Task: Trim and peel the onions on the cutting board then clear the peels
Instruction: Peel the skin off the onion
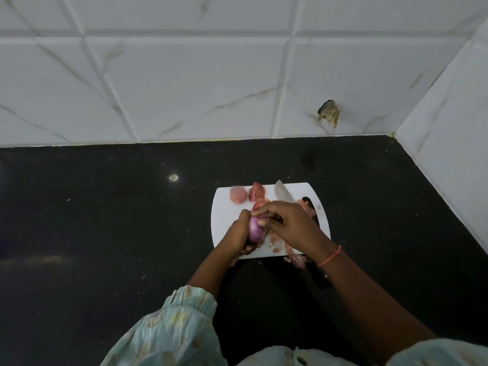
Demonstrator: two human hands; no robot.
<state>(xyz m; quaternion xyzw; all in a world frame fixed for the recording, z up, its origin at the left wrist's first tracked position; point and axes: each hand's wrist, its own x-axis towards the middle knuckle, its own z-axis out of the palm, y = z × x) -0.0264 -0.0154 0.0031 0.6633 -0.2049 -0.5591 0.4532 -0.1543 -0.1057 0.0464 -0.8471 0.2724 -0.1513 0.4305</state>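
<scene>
A white cutting board [227, 220] lies on the black counter. Over it my left hand [239, 232] grips a purple onion [255, 229] from the left. My right hand [286, 224] holds the knife [282, 192], whose blade points away past my fingers, while its thumb and fingertips pinch at the onion's top. A peeled pale onion [238, 195] sits at the board's far left, with a reddish onion piece [257, 192] beside it. Pink peels [277, 244] lie on the board's near part under my right hand, and more peels [297, 261] lie just off its near edge.
The black counter [118, 220] runs left and right of the board. White tiled walls [184, 83] close the back and right side. A broken hole [329, 112] shows in the back tile. A dark object [318, 277] lies under my right wrist.
</scene>
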